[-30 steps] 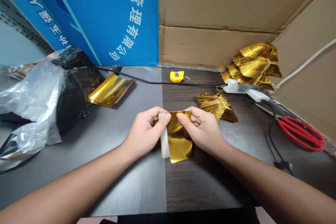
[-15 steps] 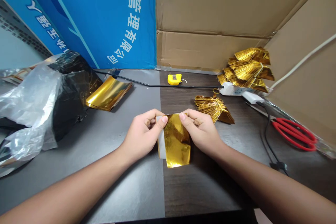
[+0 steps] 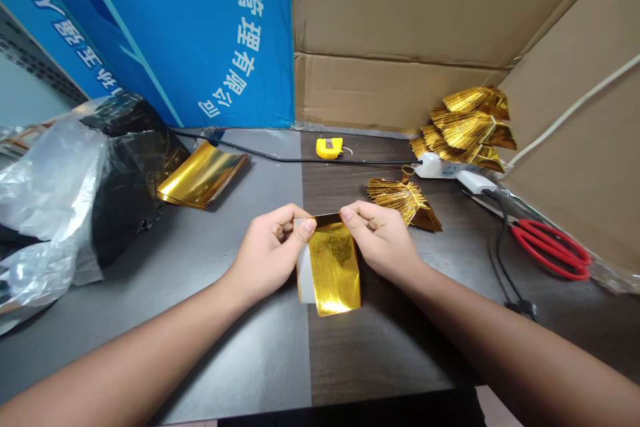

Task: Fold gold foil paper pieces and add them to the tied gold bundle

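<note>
A shiny gold sheet (image 3: 336, 270) with a pale grey-white layer along its left side hangs between both hands over the middle of the table. My left hand (image 3: 275, 247) pinches its upper left corner between thumb and fingers. At the upper right corner, my right hand (image 3: 381, 238) pinches it the same way. A pleated gold fan bundle (image 3: 407, 201) lies just beyond my right hand. Farther left rests a stack of gold sheets (image 3: 203, 175).
Behind are a yellow tape measure (image 3: 329, 148), a black cable and a power strip (image 3: 445, 168) beside piled gold fans (image 3: 467, 123). Red-handled scissors (image 3: 550, 249) lie right; a black and clear plastic bag (image 3: 125, 173) sits left. Cardboard (image 3: 390, 20) and a blue panel (image 3: 200, 27) rise behind.
The whole view has shifted slightly. Both hands keep their pinch on the gold sheet, whose top edge now bows a little apart, showing a dark gap.
</note>
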The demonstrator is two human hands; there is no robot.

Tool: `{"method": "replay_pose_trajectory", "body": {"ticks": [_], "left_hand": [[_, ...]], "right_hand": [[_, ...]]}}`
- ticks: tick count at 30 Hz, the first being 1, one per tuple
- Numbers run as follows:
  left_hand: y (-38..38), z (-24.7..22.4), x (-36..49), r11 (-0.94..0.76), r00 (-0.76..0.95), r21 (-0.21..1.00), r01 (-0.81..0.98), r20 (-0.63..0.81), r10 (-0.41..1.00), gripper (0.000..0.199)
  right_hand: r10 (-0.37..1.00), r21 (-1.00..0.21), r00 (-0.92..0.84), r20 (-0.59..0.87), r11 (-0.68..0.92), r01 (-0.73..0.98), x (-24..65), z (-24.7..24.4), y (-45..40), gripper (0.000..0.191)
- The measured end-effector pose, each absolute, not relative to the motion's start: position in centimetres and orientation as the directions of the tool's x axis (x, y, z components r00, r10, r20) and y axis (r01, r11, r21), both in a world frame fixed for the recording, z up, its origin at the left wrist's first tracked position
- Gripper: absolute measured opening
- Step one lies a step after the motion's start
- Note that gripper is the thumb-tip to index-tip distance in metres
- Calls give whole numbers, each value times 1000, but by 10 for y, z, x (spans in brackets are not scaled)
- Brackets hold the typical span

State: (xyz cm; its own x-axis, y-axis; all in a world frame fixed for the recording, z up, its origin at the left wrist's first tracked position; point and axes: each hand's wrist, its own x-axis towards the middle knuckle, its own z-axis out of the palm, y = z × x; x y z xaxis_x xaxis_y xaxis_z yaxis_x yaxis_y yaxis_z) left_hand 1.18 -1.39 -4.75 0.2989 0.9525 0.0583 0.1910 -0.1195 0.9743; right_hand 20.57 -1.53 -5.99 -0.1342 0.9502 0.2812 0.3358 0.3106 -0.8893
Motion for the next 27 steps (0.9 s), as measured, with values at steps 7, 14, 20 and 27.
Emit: {"method": "replay_pose_trajectory", "body": {"ticks": [7, 14, 20, 27], "left_hand": [[-12, -48, 13, -106, 286, 986, 133, 64, 956, 38], [-9, -49, 11, -121, 213, 986, 111, 95, 972, 41], [-7, -50, 10, -160, 148, 980, 122, 141, 979, 35], [-4, -50, 9, -221, 57, 963, 155, 215, 975, 26]], "right_hand": [[964, -943, -175, 202, 239, 231, 206, -58, -12, 54], [958, -959, -283, 49, 125, 256, 206, -67, -11, 58], [931, -990, -362, -39, 13, 140, 205, -66, -13, 56], [888, -984, -429, -165, -116, 137, 201, -62, -18, 54]]}}
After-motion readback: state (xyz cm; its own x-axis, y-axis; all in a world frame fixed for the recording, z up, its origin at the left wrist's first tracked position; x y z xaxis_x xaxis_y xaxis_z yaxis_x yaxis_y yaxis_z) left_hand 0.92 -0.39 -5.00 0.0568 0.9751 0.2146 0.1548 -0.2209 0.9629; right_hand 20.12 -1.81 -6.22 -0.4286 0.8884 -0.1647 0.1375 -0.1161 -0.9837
